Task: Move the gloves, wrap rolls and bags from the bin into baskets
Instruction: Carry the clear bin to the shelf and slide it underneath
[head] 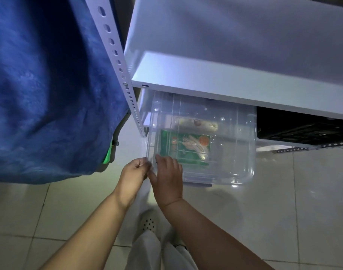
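Pinching the clear bin [235,166] near-left corner, left hand [134,171] curled; right hand [167,177] spreading flat; green packet [183,148] lying just beyond, nearer the right.

Both forearms are bare to the lower edge of the view, with no sleeves, watch or rings on the left hand [134,170] or the right hand [167,178]. Light, whitish trousers [147,252] cover the legs at near centre. One pale shoe [148,221] with a cluster of small dark perforations on its upper shows between the forearms.
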The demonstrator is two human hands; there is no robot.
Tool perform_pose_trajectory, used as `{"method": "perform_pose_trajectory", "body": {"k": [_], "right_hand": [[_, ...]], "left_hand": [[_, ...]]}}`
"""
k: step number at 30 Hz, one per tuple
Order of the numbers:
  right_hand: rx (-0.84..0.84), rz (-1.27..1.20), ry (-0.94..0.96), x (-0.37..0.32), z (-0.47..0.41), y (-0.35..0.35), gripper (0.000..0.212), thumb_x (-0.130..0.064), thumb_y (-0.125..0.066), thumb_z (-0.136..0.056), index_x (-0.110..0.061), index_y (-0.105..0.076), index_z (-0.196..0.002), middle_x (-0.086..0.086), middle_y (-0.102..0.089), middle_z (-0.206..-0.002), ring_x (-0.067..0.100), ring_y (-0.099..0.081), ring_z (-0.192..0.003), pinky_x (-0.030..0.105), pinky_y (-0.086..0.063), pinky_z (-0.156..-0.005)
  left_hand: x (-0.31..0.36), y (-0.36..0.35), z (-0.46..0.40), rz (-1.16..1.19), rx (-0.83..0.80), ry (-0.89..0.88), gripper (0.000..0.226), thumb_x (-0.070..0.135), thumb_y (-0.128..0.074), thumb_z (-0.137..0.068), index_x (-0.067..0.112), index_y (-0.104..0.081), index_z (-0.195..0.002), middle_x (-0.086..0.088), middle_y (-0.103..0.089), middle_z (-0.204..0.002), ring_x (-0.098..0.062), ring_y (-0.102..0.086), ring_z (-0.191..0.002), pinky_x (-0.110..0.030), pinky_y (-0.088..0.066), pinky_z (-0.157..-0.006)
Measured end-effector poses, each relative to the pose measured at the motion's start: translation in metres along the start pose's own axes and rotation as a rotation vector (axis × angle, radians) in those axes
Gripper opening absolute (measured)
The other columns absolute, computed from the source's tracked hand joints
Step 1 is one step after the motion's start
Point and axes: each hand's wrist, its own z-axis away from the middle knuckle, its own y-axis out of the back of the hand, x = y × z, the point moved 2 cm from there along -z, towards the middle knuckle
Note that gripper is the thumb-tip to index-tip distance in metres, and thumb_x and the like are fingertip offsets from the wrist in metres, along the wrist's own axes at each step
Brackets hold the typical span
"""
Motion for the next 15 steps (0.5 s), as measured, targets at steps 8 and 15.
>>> {"method": "perform_pose_trajectory", "body": {"k": [8, 15], "right_hand": [[0.158, -0.011, -0.236, 0.078, 0.012, 0.044, 0.036, -0.004, -0.07, -0.07, -0.013, -0.065, -0.104, 0.008, -0.062, -0.101, 0.031, -0.055, -0.094, 0.041, -0.044, -0.08], [0.333, -0.344, -1.052, 0.19, 0.035, 0.083, 0.038, -0.016, -0.056, -0.089, 0.003, -0.048, -0.121, 0.018, -0.053, -0.115, 0.028, -0.052, -0.099, 0.036, -0.039, -0.085]], "left_hand": [[-0.005, -0.008, 0.002, -0.036, 0.066, 0.026, 0.012, -0.005, -0.055, -0.084, 0.004, -0.062, -0.087, -0.013, -0.055, -0.081, -0.024, -0.05, -0.078, -0.038, -0.046, -0.08], [-0.007, -0.032, 0.01, 0.121, 0.194, 0.2, 0.014, 0.004, -0.048, -0.092, 0.007, -0.049, -0.078, -0.012, -0.059, -0.077, -0.023, -0.061, -0.069, -0.032, -0.054, -0.073]]}}
